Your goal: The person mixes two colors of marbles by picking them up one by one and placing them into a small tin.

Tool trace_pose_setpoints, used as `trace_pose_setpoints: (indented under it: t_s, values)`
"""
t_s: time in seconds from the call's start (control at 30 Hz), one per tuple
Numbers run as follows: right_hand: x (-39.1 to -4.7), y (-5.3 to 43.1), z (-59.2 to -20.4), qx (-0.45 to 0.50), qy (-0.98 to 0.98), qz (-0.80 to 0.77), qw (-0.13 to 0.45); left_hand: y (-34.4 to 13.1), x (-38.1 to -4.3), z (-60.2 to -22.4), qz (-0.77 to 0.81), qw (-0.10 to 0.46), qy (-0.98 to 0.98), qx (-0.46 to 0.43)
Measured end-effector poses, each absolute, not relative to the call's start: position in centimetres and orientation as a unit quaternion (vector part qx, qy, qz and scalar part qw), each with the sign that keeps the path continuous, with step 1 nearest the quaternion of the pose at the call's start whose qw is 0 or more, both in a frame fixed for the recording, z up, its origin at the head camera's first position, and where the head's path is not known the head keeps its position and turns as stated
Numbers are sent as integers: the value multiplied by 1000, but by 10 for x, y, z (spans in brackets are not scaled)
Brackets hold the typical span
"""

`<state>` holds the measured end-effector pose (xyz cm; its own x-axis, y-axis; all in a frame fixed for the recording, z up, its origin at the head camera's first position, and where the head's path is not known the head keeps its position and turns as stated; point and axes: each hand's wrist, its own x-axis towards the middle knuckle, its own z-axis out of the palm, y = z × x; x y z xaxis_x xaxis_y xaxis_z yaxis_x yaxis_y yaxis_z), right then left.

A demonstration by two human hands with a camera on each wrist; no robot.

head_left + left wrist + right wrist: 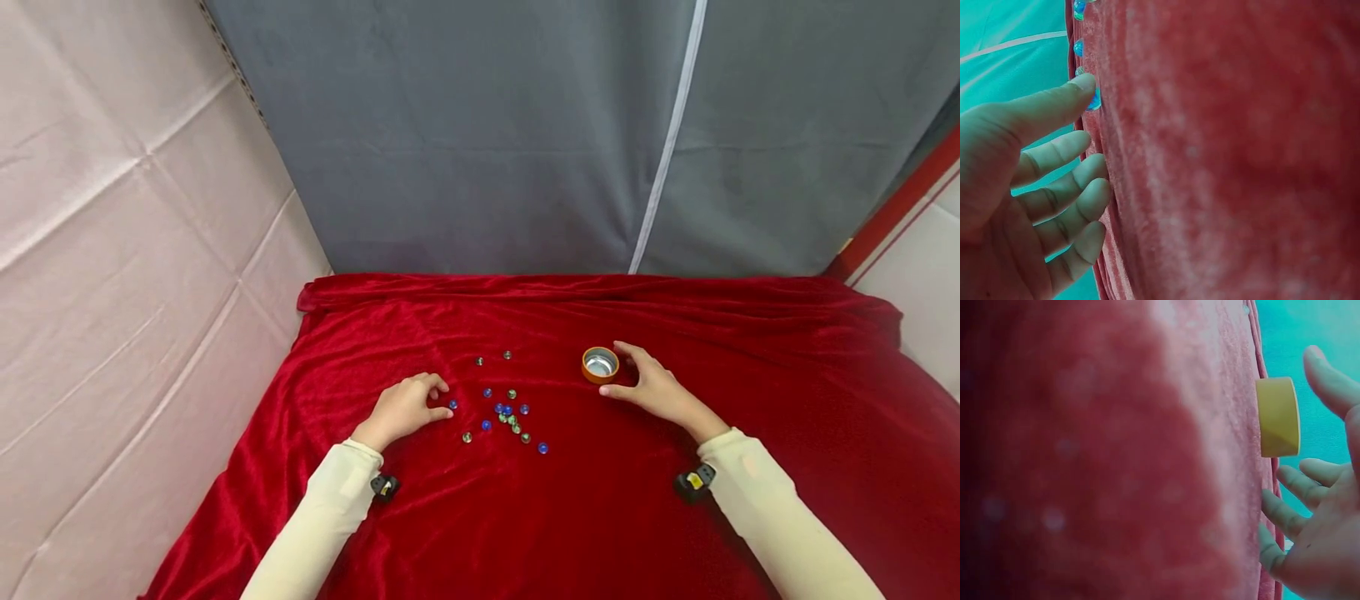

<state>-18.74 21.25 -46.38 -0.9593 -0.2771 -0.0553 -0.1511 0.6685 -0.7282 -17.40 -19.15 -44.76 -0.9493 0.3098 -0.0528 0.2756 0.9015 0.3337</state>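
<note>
My left hand point(407, 408) is beside a blue marble point(453, 404), thumb and fingers parted around its left side. In the left wrist view the same hand point(1041, 169) has its fingers loosely bent, with nothing in the palm and a blue marble point(1094, 100) just past the thumb tip. Several blue and green marbles point(507, 410) lie scattered to its right. A small round tin point(590, 376), orange outside and silvery inside, stands upright by my right hand point(656, 389). That hand's thumb and fingers spread around the tin's right side, apart from its yellow-looking wall point(1277, 417) in the right wrist view.
A red velvet cloth point(600, 517) with folds and wrinkles covers the table. Behind it hangs a grey curtain point(480, 150). A pale padded wall point(135, 292) rises at the left, and a red post point(900, 204) stands at the far right.
</note>
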Motion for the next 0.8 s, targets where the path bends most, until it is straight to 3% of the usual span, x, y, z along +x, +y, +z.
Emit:
trace_pose_setpoints:
  t_s: [0.8]
  values:
    - [-196,209,-470,-97,931,-345,68,-194,-181,-451,189,71,968,149]
